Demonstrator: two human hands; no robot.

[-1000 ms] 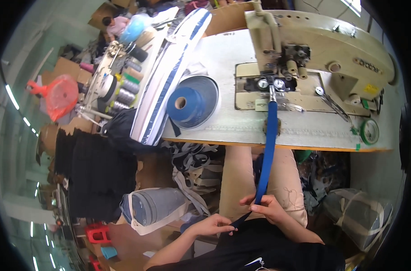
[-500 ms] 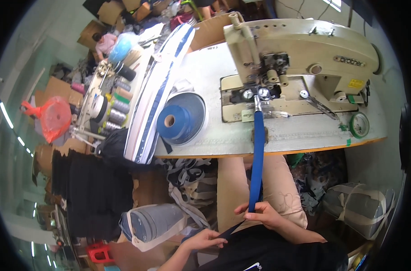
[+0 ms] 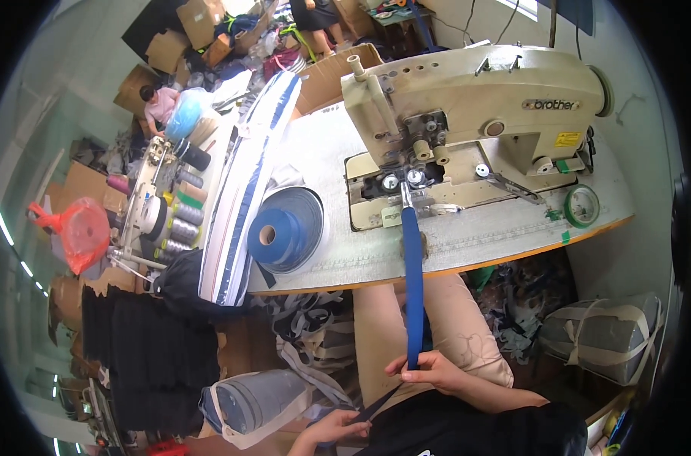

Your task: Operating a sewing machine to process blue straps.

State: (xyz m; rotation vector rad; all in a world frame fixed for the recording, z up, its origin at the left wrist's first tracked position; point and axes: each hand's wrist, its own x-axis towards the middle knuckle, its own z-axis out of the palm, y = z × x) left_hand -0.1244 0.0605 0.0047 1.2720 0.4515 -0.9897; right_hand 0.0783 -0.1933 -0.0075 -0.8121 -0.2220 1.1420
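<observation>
A blue strap runs from the guide below the needle area of a beige sewing machine down over the table edge toward my lap. My right hand grips it with thumb and fingers above my thighs. Lower and to the left, my left hand pinches a darker narrow length of strap, partly seen against my black shirt. On the white table, left of the machine, lie a large blue roll and a long striped bundle.
Scissors and green tape lie on the table's right. Another machine with thread cones is at left. Wrapped bundles flank my legs. A co-worker sits at back left; another person's legs show at the back.
The view has shifted, so the machine and table appear lower and further left, and more of the room behind shows. Both my hands still grip the strap.
</observation>
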